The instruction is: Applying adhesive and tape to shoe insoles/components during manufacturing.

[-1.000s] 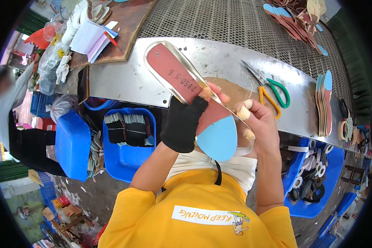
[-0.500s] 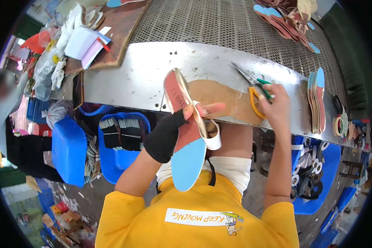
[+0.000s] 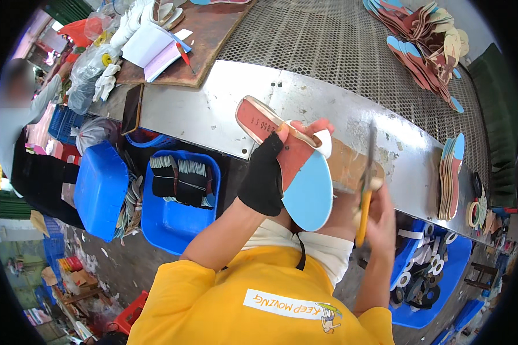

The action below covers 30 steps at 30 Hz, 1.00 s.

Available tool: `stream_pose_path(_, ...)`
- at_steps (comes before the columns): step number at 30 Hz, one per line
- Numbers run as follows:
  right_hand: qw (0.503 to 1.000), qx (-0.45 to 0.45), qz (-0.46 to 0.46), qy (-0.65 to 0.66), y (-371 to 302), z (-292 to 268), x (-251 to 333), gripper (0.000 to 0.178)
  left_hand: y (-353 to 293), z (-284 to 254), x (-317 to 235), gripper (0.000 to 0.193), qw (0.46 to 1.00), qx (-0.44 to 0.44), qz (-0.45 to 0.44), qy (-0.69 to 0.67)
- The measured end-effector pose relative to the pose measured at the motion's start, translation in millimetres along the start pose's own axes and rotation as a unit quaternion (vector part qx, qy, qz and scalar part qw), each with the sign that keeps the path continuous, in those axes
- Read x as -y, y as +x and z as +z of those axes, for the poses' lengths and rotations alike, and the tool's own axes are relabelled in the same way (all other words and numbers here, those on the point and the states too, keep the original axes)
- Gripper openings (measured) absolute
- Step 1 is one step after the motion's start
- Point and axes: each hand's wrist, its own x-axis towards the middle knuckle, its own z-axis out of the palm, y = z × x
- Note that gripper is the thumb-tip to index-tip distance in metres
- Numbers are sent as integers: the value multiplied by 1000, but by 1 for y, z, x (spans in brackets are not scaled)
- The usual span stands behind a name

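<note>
My left hand (image 3: 260, 183), in a black fingerless glove, grips a shoe insole (image 3: 309, 192) by its middle, held above the table's front edge. The insole is red-brown at the heel and light blue at the toe end, with a pale rim. A white strip (image 3: 324, 144) curls out behind it, by my fingertips. To the right, my right hand (image 3: 381, 215) is closed round the handles of a pair of scissors (image 3: 365, 201). Their blades point up, blurred, and stand apart from the insole; an orange-yellow handle loop shows below.
A brown sheet (image 3: 346, 169) lies on the metal table (image 3: 236, 86). Stacked insoles (image 3: 450, 178) stand at right, with piled insoles (image 3: 420, 66) on the mesh behind. A phone (image 3: 132, 109) lies at left. Blue tubs (image 3: 175, 221) sit below; another person (image 3: 31, 132) is far left.
My right hand has lifted the scissors off the table and brought them nearer, blades upward. The insole has moved right and up in the view, and its toe end has swung right.
</note>
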Motion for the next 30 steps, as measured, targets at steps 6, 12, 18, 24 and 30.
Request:
stream_pose_path(6, 991, 89, 94, 18, -28, 18, -19, 58, 4, 1, 4, 24, 999, 22, 30, -24)
stream_pose_path(12, 997, 63, 43, -17, -14, 25, -23, 52, 3, -6, 0, 27, 999, -1, -35, -3)
stream_pose_path(18, 999, 31, 28, -27, -15, 21, -28, 45, 3, -8, 0, 29, 987, -81, -99, 100)
stream_pose_path(24, 969, -103, 74, -212, 1, -27, -27, 21, 11, -12, 9, 29, 974, -108, 11, 198)
stream_pose_path(30, 803, -190, -275, -493, 45, -33, -8, 16, 8, 4, 33, 26, 909, -108, 44, 400)
